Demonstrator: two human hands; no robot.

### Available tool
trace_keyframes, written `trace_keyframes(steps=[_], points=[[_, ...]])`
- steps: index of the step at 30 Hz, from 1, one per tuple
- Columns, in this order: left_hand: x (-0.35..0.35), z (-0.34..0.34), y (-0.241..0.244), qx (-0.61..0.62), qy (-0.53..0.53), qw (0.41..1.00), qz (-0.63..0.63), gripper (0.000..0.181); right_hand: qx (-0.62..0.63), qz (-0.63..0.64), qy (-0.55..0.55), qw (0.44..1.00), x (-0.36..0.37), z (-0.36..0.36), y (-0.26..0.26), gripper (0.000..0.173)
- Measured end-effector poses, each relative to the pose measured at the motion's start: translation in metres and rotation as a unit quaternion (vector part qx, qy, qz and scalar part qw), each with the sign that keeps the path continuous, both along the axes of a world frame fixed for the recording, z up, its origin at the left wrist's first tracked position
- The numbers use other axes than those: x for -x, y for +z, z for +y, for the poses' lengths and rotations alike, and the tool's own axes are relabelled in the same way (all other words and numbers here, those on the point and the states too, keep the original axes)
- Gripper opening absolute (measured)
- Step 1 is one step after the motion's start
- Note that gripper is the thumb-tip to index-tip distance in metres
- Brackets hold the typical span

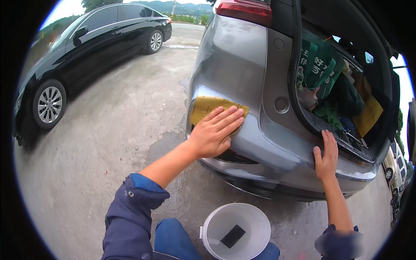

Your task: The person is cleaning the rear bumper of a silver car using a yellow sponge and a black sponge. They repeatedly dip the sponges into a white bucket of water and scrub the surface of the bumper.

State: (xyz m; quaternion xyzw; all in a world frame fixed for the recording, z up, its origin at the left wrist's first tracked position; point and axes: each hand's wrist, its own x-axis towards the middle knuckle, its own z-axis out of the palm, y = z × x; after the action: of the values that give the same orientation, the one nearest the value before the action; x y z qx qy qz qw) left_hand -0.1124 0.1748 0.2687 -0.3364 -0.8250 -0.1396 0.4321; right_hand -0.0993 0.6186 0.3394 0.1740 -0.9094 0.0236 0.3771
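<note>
My left hand point(216, 131) lies flat over a yellow-brown sheet of sandpaper point(204, 107), its thumb tucked at the sheet's lower edge. It presses the sheet against the corner of the grey car's rear bumper point(276, 139), where the paint looks dull and patchy. My right hand point(327, 157) holds nothing; it rests on the top of the bumper by the trunk sill, thumb apart from the fingers. Between my knees stands a white plastic bucket point(213, 234) with what looks like water inside. A black rectangular block point(233, 236) lies in it.
The trunk stands open, with a green printed bag point(320, 68) and another yellow-brown sheet point(369, 110) inside. A red tail light point(243, 11) is above the bumper. A black sedan point(107, 35) is parked at left on the concrete ground point(107, 136), which has wet patches.
</note>
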Motion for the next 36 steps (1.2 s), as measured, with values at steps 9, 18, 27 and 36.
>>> trace_keyframes(steps=[9,18,27,36], points=[[0.013,-0.064,-0.038,-0.115,0.079,0.990,0.015,0.073,0.012,0.007,0.009,1.000,-0.001,-0.010,0.002,0.059],[0.031,-0.048,-0.062,-0.187,0.053,0.981,0.025,0.076,0.005,0.009,0.011,1.000,0.001,-0.005,0.003,0.059],[0.023,-0.019,-0.030,-0.142,0.040,0.989,0.026,0.075,0.008,0.007,0.007,1.000,0.000,-0.004,0.002,0.059],[0.028,-0.029,-0.077,-0.382,0.022,0.924,-0.032,0.077,0.011,0.012,0.009,1.000,-0.001,-0.005,0.002,0.060]])
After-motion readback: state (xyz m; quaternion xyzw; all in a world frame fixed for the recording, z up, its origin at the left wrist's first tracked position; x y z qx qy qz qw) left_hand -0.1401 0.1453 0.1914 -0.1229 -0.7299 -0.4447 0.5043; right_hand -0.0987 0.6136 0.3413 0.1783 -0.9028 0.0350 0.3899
